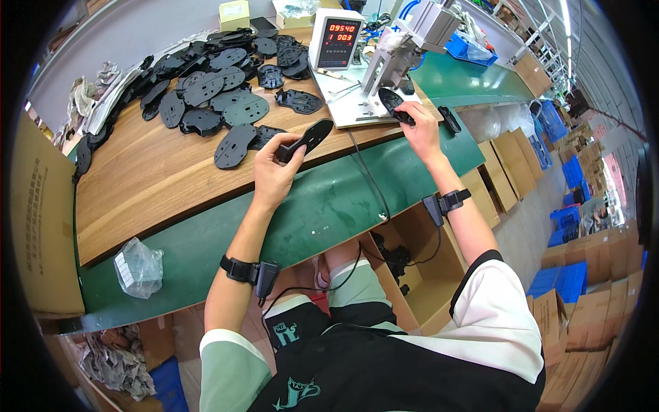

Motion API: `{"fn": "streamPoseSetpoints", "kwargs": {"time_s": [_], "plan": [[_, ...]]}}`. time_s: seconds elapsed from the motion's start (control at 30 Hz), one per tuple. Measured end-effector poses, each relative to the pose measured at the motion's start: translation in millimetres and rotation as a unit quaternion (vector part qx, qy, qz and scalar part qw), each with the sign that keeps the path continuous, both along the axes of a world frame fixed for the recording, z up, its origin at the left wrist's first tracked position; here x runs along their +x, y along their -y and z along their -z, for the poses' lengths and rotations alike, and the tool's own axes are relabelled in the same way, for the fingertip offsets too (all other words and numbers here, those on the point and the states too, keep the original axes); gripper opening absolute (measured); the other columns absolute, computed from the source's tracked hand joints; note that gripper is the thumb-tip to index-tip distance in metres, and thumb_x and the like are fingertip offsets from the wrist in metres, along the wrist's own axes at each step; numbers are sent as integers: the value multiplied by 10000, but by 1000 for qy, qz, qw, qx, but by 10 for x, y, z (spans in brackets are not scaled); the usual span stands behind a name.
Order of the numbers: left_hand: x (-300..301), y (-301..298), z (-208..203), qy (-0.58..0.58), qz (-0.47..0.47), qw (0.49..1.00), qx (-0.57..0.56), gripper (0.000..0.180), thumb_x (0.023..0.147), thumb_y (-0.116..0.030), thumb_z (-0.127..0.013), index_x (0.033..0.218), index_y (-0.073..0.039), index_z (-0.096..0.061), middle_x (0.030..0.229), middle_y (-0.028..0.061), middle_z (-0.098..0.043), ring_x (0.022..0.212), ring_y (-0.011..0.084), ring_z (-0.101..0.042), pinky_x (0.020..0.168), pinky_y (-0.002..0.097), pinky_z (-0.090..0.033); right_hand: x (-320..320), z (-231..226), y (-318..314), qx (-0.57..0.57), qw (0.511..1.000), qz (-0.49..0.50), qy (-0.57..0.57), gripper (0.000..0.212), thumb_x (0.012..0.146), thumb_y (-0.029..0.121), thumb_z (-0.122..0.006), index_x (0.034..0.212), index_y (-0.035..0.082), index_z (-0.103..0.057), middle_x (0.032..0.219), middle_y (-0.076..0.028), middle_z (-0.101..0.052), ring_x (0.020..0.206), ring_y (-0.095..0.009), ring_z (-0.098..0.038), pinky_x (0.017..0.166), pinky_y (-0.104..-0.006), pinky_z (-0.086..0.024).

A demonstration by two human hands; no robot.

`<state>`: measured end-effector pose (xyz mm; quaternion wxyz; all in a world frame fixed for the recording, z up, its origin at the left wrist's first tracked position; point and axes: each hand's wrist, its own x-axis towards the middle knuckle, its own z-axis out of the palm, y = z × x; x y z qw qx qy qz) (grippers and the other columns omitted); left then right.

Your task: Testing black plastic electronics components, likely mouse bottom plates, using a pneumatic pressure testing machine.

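My left hand (276,172) is closed round the edge of a black plastic shell (316,136), a flat oval like the base of a computer mouse. It is held tilted above the board's front edge. My right hand (421,129) grips another black shell (390,101) between thumb and fingers, at the white base plate (350,113) of a metal bench press (392,62). Whether that shell rests on the fixture, I cannot tell. To the left, a heap of similar black shells (206,88) lies on the wooden board (147,185).
A white counter box (336,40) with red digits stands beside the press. One narrow black part (449,119) lies right of the base plate. A clear plastic bag (141,268) sits on the green table (302,220) at left. A cable (371,172) crosses the front edge; cartons (501,175) stand at right.
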<state>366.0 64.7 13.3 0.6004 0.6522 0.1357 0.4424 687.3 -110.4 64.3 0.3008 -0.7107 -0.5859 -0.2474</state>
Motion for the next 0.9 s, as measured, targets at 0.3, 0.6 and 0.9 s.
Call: {"fn": "streamPoseSetpoints", "kwargs": {"time_s": [0.3, 0.6, 0.9], "plan": [[22, -7, 29, 18, -23, 1000, 3, 198, 1026, -34, -688, 1222, -5, -674, 1012, -13, -646, 865, 43, -553, 743, 203, -439, -26, -172, -61, -44, 999, 23, 19, 334, 790, -44, -722, 1105, 66, -713, 1140, -113, -731, 1072, -359, -702, 916, -436, -556], [86, -20, 87, 39, -20, 999, -8, 205, 1044, -30, -657, 1249, -31, -663, 1008, 10, -631, 894, 59, -595, 732, 211, -501, 73, -261, -70, -135, 990, -18, -21, 398, 745, -45, -722, 1122, 81, -692, 1152, -92, -724, 1089, -326, -699, 937, -407, -547], [88, -49, 140, -36, -66, 994, 84, 294, 1033, 15, -611, 1321, 1, -556, 1161, 88, -643, 1023, 161, -710, 886, 286, -605, 182, -163, -106, -127, 991, -37, -31, 401, 732, -37, -743, 1107, 93, -685, 1129, -116, -719, 1091, -352, -692, 939, -422, -557]]}}
